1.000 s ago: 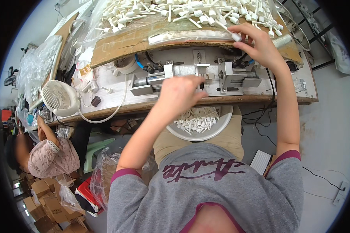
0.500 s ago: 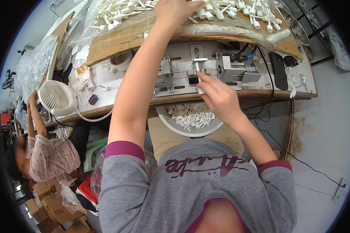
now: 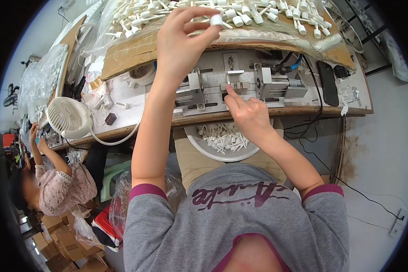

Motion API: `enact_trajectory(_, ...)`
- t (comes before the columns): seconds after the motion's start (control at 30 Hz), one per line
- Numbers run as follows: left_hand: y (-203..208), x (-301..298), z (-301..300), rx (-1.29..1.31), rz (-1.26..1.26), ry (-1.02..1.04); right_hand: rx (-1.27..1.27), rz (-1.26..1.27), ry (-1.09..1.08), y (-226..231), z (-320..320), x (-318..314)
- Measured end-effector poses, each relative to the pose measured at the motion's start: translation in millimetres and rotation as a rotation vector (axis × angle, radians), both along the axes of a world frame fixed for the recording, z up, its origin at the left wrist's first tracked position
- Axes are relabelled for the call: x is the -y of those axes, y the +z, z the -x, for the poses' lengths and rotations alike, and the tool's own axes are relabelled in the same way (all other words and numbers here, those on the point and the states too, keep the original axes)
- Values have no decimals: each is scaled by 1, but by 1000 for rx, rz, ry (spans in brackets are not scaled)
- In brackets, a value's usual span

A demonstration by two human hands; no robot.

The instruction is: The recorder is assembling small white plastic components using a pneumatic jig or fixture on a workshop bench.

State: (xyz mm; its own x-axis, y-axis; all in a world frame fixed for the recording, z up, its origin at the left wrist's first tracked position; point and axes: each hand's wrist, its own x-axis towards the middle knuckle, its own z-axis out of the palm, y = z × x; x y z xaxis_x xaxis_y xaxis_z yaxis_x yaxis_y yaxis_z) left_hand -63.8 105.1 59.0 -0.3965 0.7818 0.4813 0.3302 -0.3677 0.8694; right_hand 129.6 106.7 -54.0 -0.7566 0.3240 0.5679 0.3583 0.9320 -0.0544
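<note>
While left hand (image 3: 184, 44) pinches scoop (image 3: 216, 20), cardboard (image 3: 128, 60) borders scoop pile (image 3: 246, 19); right hand (image 3: 250, 114) grip unclear.

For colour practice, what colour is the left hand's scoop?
The scoop is white, clearest in head view.

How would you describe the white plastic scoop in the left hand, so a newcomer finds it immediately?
On the white worktable, find the brown cardboard sheet heaped with white plastic scoops. Over its near edge, the left hand holds the wanted scoop, cup end showing. Unlike its loose neighbours, it is pinched between thumb and fingers.
</note>
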Motion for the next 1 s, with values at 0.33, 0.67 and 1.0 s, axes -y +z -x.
enact_trajectory(0.33, -26, 77, -24, -376, 96, -7, 31, 333, 32, 50, 2, -21)
enact_trajectory(0.67, -107, 94, -64, -926, 253, 124, -43, 34, -49, 109, 75, -155)
enact_trajectory(1.0, -109, 81, -62, -932, 283, 107, -272, 515, 127, 110, 12, -92)
